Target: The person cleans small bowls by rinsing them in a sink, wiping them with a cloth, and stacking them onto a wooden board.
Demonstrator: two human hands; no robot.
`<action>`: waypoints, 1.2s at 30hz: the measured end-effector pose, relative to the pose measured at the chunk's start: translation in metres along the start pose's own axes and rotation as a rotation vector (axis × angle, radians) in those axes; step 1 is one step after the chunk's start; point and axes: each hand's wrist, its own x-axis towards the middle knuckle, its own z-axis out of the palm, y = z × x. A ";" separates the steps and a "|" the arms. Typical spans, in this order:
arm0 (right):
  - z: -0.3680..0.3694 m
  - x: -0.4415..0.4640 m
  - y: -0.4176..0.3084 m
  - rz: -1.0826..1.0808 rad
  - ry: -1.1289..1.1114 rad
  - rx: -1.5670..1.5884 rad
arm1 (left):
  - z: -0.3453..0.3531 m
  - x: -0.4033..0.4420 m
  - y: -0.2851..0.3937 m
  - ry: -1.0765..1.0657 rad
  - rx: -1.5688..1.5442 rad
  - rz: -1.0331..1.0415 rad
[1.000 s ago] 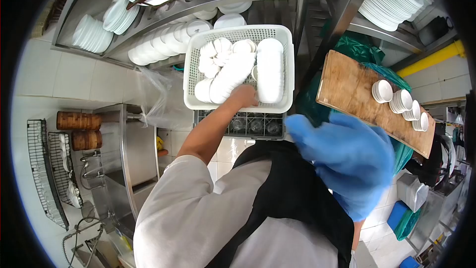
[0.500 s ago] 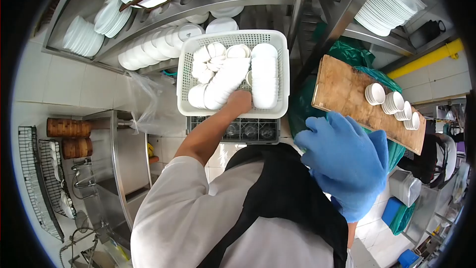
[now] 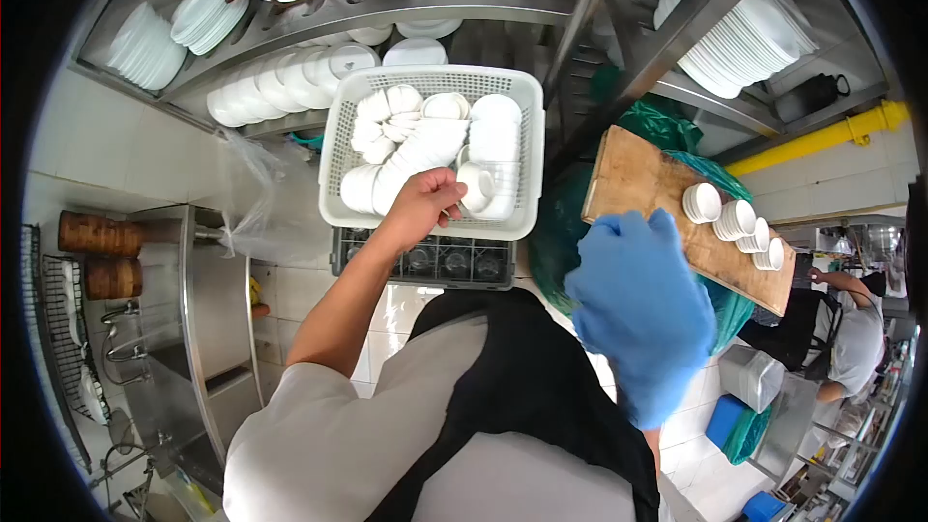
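Between the thumb and fingers of my left hand (image 3: 430,205) is a small white cup (image 3: 475,186), held above the front part of a white plastic basket (image 3: 536,150). Stacked white bowls (image 3: 422,153) and small dishes fill the basket, with another stack (image 3: 495,130) on its right side. My right hand is covered by a blue cloth (image 3: 638,300), which hides its fingers. The wooden board (image 3: 628,169) beyond it carries several short stacks of small white bowls (image 3: 702,203).
A dark rack of glasses (image 3: 425,261) is beneath the basket. Metal shelves (image 3: 464,8) with white plates are behind it. A steel counter (image 3: 217,280) stands at left. Another person (image 3: 855,338) is at far right, beyond a yellow pipe (image 3: 822,138).
My left hand has come up from among the dishes with the small cup in its fingers. The view has shifted, and the blue cloth has moved slightly left in it.
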 end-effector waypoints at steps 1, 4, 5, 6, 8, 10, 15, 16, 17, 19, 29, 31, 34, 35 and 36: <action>0.008 -0.001 0.003 0.003 0.009 -0.078 | 0.014 -0.008 0.011 -0.081 -0.104 0.037; 0.043 0.007 0.017 -0.041 0.013 -0.295 | 0.060 -0.034 0.040 -0.271 -0.197 0.110; 0.054 0.011 0.022 -0.051 0.014 -0.348 | 0.077 -0.042 0.046 -0.349 -0.177 0.141; 0.063 0.015 0.025 -0.059 0.014 -0.395 | 0.097 -0.052 0.048 -0.382 -0.226 0.210; 0.076 0.022 0.035 -0.056 0.015 -0.453 | 0.113 -0.057 0.048 -0.384 -0.100 0.399; 0.078 0.022 0.049 -0.045 -0.027 -0.512 | 0.113 -0.057 0.058 -0.360 0.034 0.551; 0.055 0.029 0.034 0.152 0.054 -0.572 | 0.123 -0.061 0.055 -0.257 0.290 0.615; 0.049 0.031 0.041 0.117 0.021 -0.518 | 0.132 -0.063 0.051 -0.152 0.278 0.714; 0.046 0.033 0.047 0.083 -0.012 -0.465 | 0.138 -0.064 0.046 -0.045 0.263 0.812; 0.064 0.019 0.055 0.025 0.128 -0.358 | 0.142 -0.066 0.038 -0.145 0.348 0.819; 0.048 -0.020 0.063 0.004 -0.100 -0.189 | 0.149 -0.045 0.035 -0.651 -0.574 0.022; 0.040 -0.029 0.083 0.079 -0.029 -0.183 | 0.152 -0.043 0.025 -0.661 -0.550 -0.036; 0.026 -0.038 0.122 0.148 0.123 -0.306 | 0.158 -0.050 0.029 -0.724 -0.241 0.155; 0.023 -0.040 0.139 0.156 0.170 -0.366 | 0.158 -0.048 0.027 -0.725 -0.246 0.158; 0.020 -0.041 0.156 0.151 0.212 -0.431 | 0.155 -0.046 0.024 -0.742 -0.154 0.173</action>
